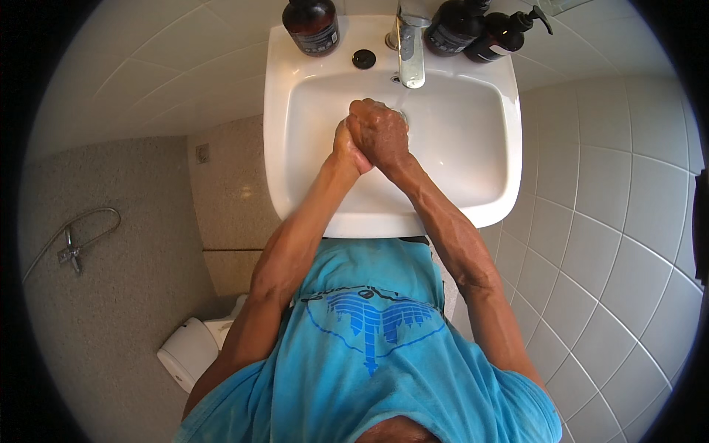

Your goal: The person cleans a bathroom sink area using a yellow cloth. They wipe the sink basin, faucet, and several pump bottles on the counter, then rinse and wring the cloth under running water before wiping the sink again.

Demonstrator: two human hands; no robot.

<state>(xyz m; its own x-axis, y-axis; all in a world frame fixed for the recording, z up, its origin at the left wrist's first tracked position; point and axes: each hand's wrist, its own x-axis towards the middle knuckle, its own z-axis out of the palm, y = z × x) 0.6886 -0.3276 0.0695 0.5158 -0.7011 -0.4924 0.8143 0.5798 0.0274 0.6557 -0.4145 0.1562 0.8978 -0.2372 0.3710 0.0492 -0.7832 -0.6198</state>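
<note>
Both of my hands are pressed together over the white ceramic washbasin (465,138), just in front of the chrome mixer tap (411,55). On top lies my right hand (382,130), its fingers curled over the other hand, with a wet shine and a little foam near the knuckles. My left hand (349,147) is underneath, palm up against it, and its fingers are mostly hidden. A thin stream of water seems to fall from the spout behind the hands. The metal drain (402,117) shows partly beside my right hand. No object is visible between the palms.
A dark brown bottle (313,30) and a round black stopper (364,59) stand left of the tap. Two more dark bottles, one a pump bottle (496,39), are at its right. A shower mixer (70,253) and a white toilet (191,351) are at the left, a tiled wall (598,194) at the right.
</note>
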